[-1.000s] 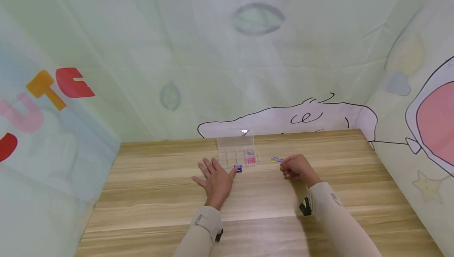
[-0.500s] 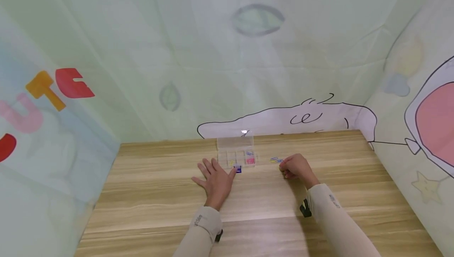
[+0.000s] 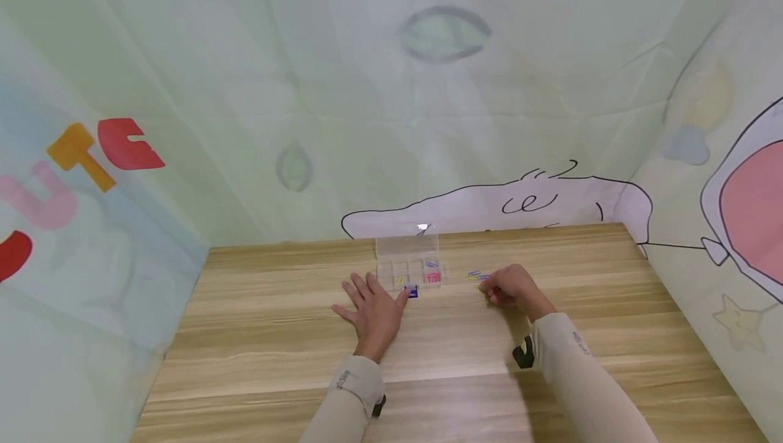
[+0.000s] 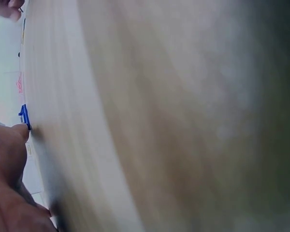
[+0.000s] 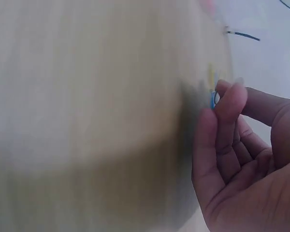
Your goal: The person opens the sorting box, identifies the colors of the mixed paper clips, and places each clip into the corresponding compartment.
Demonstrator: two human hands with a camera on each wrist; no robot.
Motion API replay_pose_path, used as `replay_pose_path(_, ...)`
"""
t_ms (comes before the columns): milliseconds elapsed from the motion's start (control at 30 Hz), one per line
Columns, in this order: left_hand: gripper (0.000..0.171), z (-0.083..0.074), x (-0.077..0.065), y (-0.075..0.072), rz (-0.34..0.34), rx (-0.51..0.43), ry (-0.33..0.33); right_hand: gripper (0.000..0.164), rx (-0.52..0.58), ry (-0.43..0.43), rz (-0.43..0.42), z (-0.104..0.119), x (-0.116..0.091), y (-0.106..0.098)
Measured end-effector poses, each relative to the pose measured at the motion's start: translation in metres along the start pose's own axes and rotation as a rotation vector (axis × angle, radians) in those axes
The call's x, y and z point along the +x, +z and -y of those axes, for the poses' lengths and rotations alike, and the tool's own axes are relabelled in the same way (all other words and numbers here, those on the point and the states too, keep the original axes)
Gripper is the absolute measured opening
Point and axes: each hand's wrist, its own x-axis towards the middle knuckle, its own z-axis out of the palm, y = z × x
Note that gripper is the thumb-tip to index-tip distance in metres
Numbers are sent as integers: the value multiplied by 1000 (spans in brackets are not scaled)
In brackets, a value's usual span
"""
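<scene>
A clear compartment box [image 3: 416, 273] stands near the back of the table with its lid up. Pink, blue and yellow pieces lie in some of its compartments. My left hand [image 3: 374, 314] rests on the table at the box's front left corner, fingers spread. Its thumb touches a small blue piece [image 3: 412, 291] at the box's front edge, also seen in the left wrist view. To the right of the box lie several blue and yellow paper clips [image 3: 474, 274]. Beside them my right hand [image 3: 515, 288] has thumb and forefinger together, pinching what looks like a yellowish paper clip, mostly hidden.
The wooden table [image 3: 293, 375] ends just behind the box, where a printed cloth backdrop [image 3: 342, 123] hangs. More cloth stands at the left and right sides. A dark wrist device [image 3: 524, 353] shows below the right sleeve.
My right fingertips have shifted slightly left, and a bit more of the yellowish tip shows at them. The left hand and the box have stayed put.
</scene>
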Motion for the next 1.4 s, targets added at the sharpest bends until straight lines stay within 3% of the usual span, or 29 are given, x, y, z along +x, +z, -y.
replay_pose_path(167,100,1,0,-1,3,-1,-7,5,130,-26,77,15,1,4)
replay_pose_path(400,99,1,-1,-2,0,-8,-2,9,139,-55,100,42,-4,24)
replay_pose_path(733,100,1,1,-2,13,12,-16,12,181,-57,156,69,-6,70)
replay_pose_path(1000,99,0,-1,-3,8,17,-9,10,241,-57,198,78,-7,93)
replay_pose_path(1400,99,2,1,1,7,21,-2,6,237,-34,212,79,-5,113)
